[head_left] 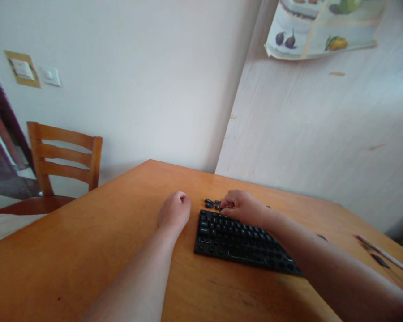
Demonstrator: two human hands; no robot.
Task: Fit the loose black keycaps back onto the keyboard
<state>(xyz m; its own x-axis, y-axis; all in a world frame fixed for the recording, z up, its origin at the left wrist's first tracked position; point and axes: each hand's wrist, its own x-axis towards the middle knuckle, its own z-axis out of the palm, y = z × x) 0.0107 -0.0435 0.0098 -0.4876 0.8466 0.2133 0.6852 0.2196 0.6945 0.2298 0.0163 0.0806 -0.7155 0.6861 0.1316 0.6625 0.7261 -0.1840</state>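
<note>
A black keyboard (218, 228) lies on the wooden table, its lower rows showing round switch spots where caps are off. Just behind its back edge sits a small cluster of loose black keycaps (208, 202). My right hand (243, 206) reaches over the keyboard, thumb and fingers pinched on a dark keycap at the edge of that cluster; the fingertips partly hide it. To the left of the keyboard, my left hand (175, 210) is curled into a fist above the table, and whatever may be inside it is hidden. My right forearm covers the keyboard's right part.
The wooden table (121, 237) meets a white wall and a pale panel behind. At the right lie a thin stick (386, 255) and a small dark piece (380, 260). A wooden chair (65, 154) stands at the left.
</note>
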